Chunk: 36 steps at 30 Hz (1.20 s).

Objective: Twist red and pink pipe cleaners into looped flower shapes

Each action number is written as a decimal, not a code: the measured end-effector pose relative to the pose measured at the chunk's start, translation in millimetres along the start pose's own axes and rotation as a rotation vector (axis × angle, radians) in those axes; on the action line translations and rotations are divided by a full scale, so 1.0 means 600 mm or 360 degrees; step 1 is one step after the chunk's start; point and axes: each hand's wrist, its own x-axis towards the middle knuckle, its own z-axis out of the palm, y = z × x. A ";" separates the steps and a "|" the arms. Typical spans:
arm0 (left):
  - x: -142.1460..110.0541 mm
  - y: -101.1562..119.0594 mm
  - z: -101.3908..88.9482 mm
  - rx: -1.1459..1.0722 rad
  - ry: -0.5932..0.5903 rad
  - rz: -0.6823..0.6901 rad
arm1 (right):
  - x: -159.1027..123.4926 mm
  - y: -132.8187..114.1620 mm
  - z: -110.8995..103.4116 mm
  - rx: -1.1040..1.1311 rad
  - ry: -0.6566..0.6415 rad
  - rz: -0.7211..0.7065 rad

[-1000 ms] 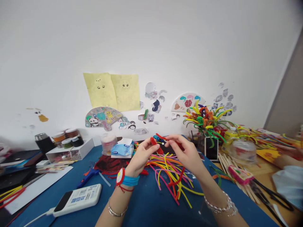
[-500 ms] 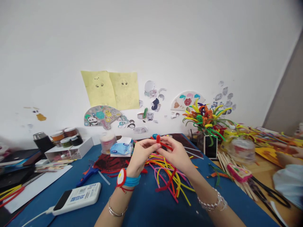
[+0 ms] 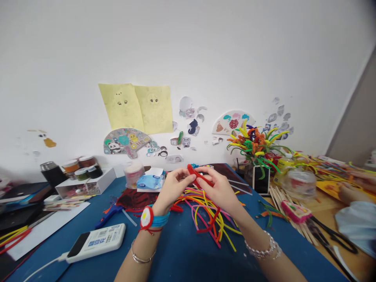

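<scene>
Both hands meet above the middle of the blue table, closed on one red pipe cleaner (image 3: 200, 176). The fingertips of my left hand (image 3: 175, 186) pinch its upper left part. Thumb and fingers of my right hand (image 3: 219, 187) grip it farther along, and a red tail hangs from below this hand. Part of the pipe cleaner is hidden behind the fingers. Underneath lies a loose pile of yellow, orange, pink and red pipe cleaners (image 3: 226, 231). My left wrist wears a blue band with a red and white flower (image 3: 147, 217).
A white power bank (image 3: 101, 243) with a cable and a blue glue gun (image 3: 110, 214) lie at left. Behind stand a tissue pack (image 3: 150, 181) and a lidded jar (image 3: 134, 175). At right are a vase of pipe-cleaner flowers (image 3: 255, 147), a phone (image 3: 261, 180), scissors (image 3: 331, 235) and another person's hand (image 3: 351, 193).
The red piece between my fingers stood upright and now slants down to the right, lying along my right fingertips. My hands stay in nearly the same place. The view has shifted slightly.
</scene>
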 end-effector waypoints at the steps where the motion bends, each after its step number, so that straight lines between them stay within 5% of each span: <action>1: 0.000 0.000 -0.001 0.0000 0.0013 0.0003 | -0.001 -0.001 0.003 -0.0004 0.0035 -0.0011; 10: -0.002 0.010 -0.003 0.0094 0.0061 0.0118 | 0.000 0.007 0.024 0.0184 0.0332 -0.0073; 20: -0.001 0.002 0.004 0.0199 0.0177 0.0116 | 0.007 0.015 0.021 0.0599 0.0301 0.0119; 26: -0.003 0.002 0.006 0.0229 0.0246 0.0124 | 0.006 0.020 0.033 0.0711 0.0453 0.0170; 36: 0.001 -0.008 0.021 -0.0350 0.0435 0.0239 | 0.006 0.015 0.050 0.1035 0.0447 0.0288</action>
